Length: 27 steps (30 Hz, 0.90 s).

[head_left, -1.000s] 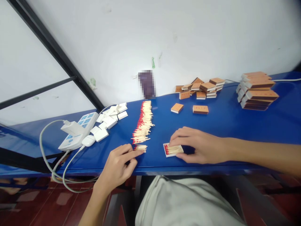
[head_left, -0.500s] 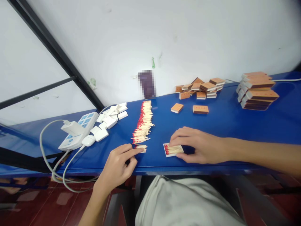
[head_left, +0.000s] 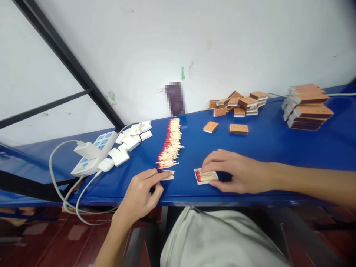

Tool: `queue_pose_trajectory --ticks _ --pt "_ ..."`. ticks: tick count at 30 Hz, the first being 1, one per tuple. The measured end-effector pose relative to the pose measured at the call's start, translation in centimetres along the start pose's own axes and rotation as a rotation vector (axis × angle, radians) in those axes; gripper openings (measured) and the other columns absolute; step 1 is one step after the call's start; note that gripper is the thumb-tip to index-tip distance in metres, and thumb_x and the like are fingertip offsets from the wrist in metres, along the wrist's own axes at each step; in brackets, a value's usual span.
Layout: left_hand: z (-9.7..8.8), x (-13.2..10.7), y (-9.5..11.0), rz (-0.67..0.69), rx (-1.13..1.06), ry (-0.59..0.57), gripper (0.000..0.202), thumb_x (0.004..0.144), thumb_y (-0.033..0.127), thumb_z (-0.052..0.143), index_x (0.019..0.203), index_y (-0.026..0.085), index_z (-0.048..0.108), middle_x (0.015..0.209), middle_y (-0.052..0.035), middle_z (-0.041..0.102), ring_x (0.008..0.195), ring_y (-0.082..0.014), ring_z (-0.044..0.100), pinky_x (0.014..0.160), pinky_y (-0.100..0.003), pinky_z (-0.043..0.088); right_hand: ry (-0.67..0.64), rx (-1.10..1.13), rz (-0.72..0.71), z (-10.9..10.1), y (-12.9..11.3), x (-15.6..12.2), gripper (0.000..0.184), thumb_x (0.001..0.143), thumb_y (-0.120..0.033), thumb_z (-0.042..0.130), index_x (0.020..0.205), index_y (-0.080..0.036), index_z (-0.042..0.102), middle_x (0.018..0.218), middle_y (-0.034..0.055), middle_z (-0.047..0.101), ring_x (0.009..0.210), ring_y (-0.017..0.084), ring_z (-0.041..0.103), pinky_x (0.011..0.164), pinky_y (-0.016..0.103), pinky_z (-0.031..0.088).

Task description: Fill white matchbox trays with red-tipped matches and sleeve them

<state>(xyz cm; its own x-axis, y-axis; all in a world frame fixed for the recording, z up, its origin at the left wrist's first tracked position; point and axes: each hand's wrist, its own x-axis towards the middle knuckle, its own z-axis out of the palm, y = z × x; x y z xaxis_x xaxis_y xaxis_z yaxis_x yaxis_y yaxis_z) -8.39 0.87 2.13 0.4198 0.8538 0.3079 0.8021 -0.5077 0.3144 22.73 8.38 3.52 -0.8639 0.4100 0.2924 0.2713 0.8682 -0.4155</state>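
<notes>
My left hand rests at the table's near side, its index finger stretched onto a small group of loose matches. Its thumb stands apart from that finger, and nothing is gripped. Just beyond lies a long row of matches, red heads mostly to the left. My right hand has thumb and fingers around a white matchbox tray, which lies flat with a layer of matches inside, heads to the left. Fingers cover part of the tray's right side.
White tray pieces lie piled beside a power strip with cables at left. Orange matchbox sleeves lie scattered towards the wall, and a stack of matchboxes stands at right. A blurred-out dark object is against the wall.
My left index finger has shifted slightly left and away from me over the small group, uncovering more match ends. My right hand and the tray stay in place. The view has shifted slightly.
</notes>
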Motion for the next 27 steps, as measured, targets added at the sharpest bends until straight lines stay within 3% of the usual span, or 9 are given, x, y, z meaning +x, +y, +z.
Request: queue_pose_trajectory --ticks 19,27 --pt "-0.23 0.27 0.41 -0.068 0.027 -0.008 0.037 0.093 0.015 0.042 0.119 0.021 0.068 0.081 -0.0017 0.064 0.073 -0.0173 0.058 0.071 -0.028 0.044 0.007 0.003 -0.018 0.11 0.12 -0.1 0.026 0.092 -0.03 0.058 0.112 -0.017 0.066 0.112 0.0084 0.067 0.101 0.02 0.061 0.094 0.037 0.045" --pt "-0.08 0.28 0.43 -0.116 0.054 0.06 0.04 0.094 0.018 0.042 0.13 0.023 0.061 0.088 -0.0015 0.065 0.076 -0.0174 0.059 0.071 -0.028 0.044 -0.003 0.019 -0.006 -0.02 0.02 0.11 0.027 0.091 -0.029 0.058 0.114 -0.017 0.065 0.111 0.0086 0.067 0.101 0.021 0.061 0.092 0.037 0.045"
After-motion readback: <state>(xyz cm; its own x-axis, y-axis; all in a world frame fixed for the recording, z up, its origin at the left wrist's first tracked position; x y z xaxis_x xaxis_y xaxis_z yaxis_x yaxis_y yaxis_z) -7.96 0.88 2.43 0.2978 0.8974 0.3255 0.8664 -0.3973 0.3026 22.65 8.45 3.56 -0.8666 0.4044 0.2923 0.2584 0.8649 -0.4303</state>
